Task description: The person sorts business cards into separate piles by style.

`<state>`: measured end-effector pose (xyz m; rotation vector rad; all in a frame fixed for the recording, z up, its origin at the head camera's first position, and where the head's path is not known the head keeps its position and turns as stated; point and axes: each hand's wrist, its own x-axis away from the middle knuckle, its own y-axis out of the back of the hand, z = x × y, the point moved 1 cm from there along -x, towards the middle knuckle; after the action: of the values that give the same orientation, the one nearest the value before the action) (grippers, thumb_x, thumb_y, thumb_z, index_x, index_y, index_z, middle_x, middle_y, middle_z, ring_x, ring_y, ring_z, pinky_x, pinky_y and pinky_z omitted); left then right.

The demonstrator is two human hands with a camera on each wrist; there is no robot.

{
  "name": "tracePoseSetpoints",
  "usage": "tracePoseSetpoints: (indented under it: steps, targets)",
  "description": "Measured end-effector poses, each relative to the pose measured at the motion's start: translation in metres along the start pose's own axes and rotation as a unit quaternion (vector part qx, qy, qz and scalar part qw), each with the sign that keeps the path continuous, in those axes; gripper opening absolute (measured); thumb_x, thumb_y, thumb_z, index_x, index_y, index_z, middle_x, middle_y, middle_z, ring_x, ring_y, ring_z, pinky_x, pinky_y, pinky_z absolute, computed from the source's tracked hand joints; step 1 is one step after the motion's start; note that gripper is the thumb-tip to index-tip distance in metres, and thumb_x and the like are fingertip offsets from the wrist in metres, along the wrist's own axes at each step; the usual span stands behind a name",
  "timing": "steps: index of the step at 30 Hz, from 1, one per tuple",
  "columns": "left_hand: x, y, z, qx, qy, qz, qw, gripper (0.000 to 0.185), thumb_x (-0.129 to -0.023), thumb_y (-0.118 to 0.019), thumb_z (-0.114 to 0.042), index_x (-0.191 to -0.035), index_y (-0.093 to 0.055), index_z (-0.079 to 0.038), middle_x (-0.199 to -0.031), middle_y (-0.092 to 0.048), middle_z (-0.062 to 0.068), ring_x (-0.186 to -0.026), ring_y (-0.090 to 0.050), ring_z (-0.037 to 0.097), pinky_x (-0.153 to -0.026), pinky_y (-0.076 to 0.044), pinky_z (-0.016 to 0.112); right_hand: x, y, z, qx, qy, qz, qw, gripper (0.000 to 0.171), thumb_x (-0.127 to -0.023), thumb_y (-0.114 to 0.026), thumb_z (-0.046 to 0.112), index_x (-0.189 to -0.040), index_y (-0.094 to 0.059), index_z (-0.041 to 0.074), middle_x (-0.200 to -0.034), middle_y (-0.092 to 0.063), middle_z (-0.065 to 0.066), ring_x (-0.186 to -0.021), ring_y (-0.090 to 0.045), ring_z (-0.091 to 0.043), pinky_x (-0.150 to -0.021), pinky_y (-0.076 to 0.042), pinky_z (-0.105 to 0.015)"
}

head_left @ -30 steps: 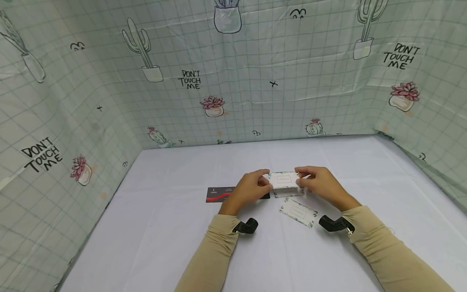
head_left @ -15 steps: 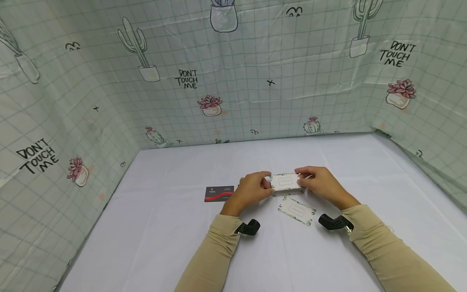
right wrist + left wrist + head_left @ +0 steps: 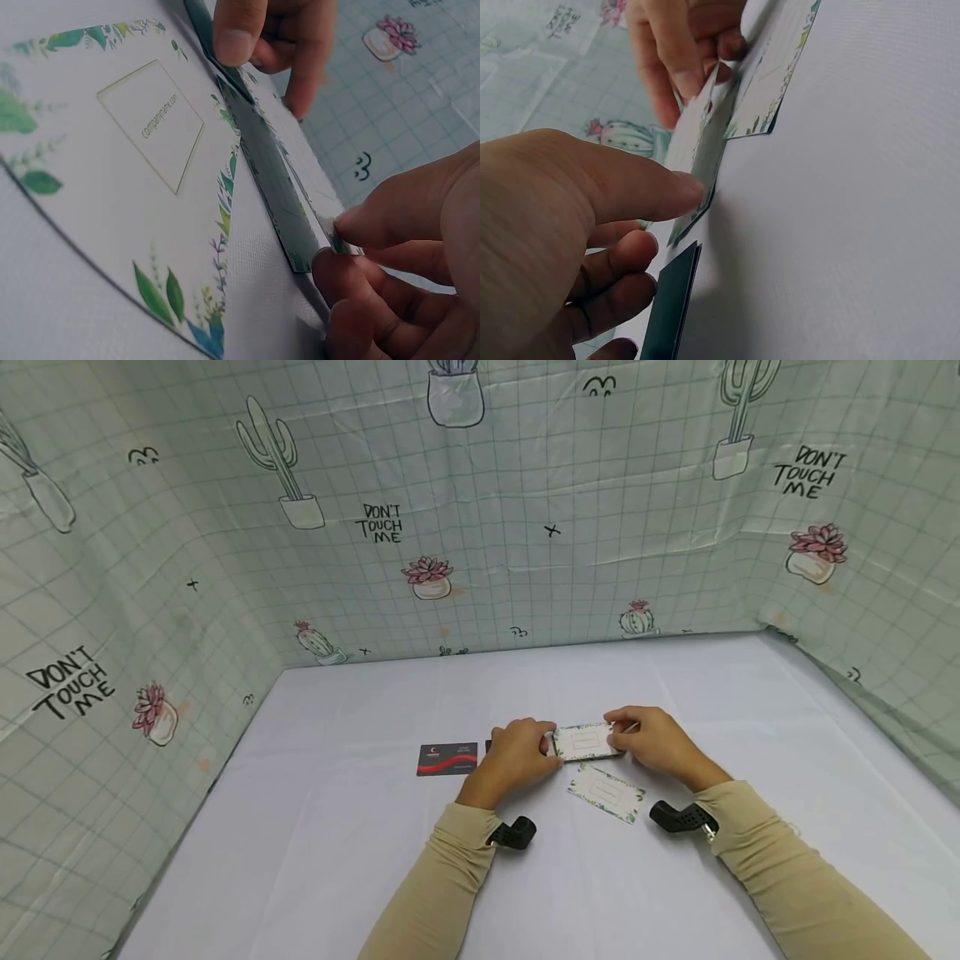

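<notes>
A white business card (image 3: 588, 741) with a leafy border hangs just over another such card; in the right wrist view the lower card (image 3: 274, 206) shows beneath it, with a narrow gap. My right hand (image 3: 651, 740) pinches the upper card's right edge between thumb and fingers. At its left edge my left hand (image 3: 516, 750) holds the corners, thumb on the near one. A third leafy card (image 3: 606, 793) lies tilted on the table in front. Next to my left hand is a dark card (image 3: 671, 304), mostly hidden by that hand in the head view.
A black card with a red stripe (image 3: 447, 760) lies flat to the left of my left hand. White cloth covers the table (image 3: 337, 843). Behind and at both sides hangs a checked curtain (image 3: 487, 527) with cactus drawings.
The held card has come down closer over the card beneath, which is now almost fully covered in the head view. Both hands have lowered with it.
</notes>
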<state>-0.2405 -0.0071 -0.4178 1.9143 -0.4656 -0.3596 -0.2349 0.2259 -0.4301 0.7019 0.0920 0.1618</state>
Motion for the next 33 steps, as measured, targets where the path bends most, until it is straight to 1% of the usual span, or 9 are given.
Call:
tracePoseSetpoints:
  steps: [4, 7, 12, 19, 27, 30, 33]
  targets:
    - [-0.0003, -0.0029, 0.0000, -0.019, 0.001, 0.004, 0.9998, 0.042, -0.089, -0.075, -0.032, -0.126, -0.068, -0.014, -0.074, -0.051, -0.010, -0.074, -0.048, 0.008, -0.079, -0.037, 0.041, 0.0007, -0.0012, 0.0008, 0.016, 0.007, -0.007, 1.000, 0.039, -0.088, -0.067, 0.006, -0.124, -0.065, -0.007, -0.095, -0.066, -0.010, -0.076, -0.060, -0.018, -0.059, -0.049, -0.028]
    - [-0.0004, -0.0047, -0.0006, -0.033, 0.004, 0.010, 0.9994, 0.042, -0.090, -0.073, -0.033, -0.127, -0.068, -0.014, -0.072, -0.051, -0.009, -0.072, -0.048, 0.009, -0.078, -0.038, 0.041, 0.0011, -0.0025, 0.0011, 0.028, 0.007, -0.008, 1.000, 0.038, -0.088, -0.067, 0.007, -0.124, -0.066, -0.006, -0.095, -0.066, -0.009, -0.079, -0.059, -0.018, -0.063, -0.049, -0.029]
    - [-0.0003, -0.0050, -0.0018, -0.043, 0.008, 0.014, 0.9990, 0.045, -0.090, -0.071, -0.033, -0.130, -0.067, -0.014, -0.072, -0.052, -0.008, -0.070, -0.049, 0.009, -0.077, -0.039, 0.042, 0.0013, -0.0043, 0.0019, 0.048, 0.010, -0.013, 0.999, 0.035, -0.089, -0.067, 0.008, -0.122, -0.067, -0.005, -0.094, -0.066, -0.007, -0.082, -0.059, -0.019, -0.071, -0.048, -0.033]
    - [0.0005, -0.0038, -0.0030, -0.048, 0.009, 0.019, 0.9986, 0.044, -0.090, -0.068, -0.032, -0.130, -0.068, -0.014, -0.071, -0.052, -0.006, -0.069, -0.050, 0.009, -0.079, -0.039, 0.046, 0.0025, -0.0060, 0.0038, 0.057, 0.007, -0.025, 0.998, 0.033, -0.090, -0.068, 0.008, -0.120, -0.068, -0.004, -0.092, -0.066, -0.005, -0.082, -0.059, -0.018, -0.072, -0.047, -0.035]
    - [0.0013, -0.0046, -0.0034, -0.056, 0.018, 0.020, 0.9980, 0.048, -0.091, -0.067, -0.034, -0.135, -0.065, -0.014, -0.073, -0.051, -0.006, -0.075, -0.051, 0.012, -0.083, -0.039, 0.048, 0.0032, -0.0067, 0.0052, 0.071, 0.005, -0.032, 0.997, 0.033, -0.090, -0.069, 0.010, -0.120, -0.068, -0.004, -0.092, -0.066, -0.005, -0.083, -0.058, -0.018, -0.074, -0.046, -0.035]
    - [0.0017, -0.0046, -0.0035, -0.057, 0.018, 0.017, 0.9981, 0.048, -0.091, -0.066, -0.034, -0.134, -0.066, -0.014, -0.074, -0.051, -0.005, -0.077, -0.052, 0.013, -0.083, -0.039, 0.049, 0.0029, -0.0070, 0.0047, 0.071, 0.004, -0.036, 0.997, 0.032, -0.090, -0.069, 0.010, -0.119, -0.068, -0.003, -0.091, -0.066, -0.004, -0.082, -0.058, -0.018, -0.074, -0.046, -0.035]
    - [0.0018, -0.0057, -0.0032, -0.070, 0.014, 0.009, 0.9974, 0.048, -0.091, -0.065, -0.035, -0.134, -0.066, -0.014, -0.076, -0.053, -0.005, -0.082, -0.056, 0.016, -0.083, -0.040, 0.050, 0.0030, -0.0073, 0.0043, 0.073, 0.003, -0.039, 0.997, 0.032, -0.090, -0.069, 0.010, -0.118, -0.069, -0.003, -0.090, -0.065, -0.004, -0.081, -0.057, -0.018, -0.073, -0.045, -0.035]
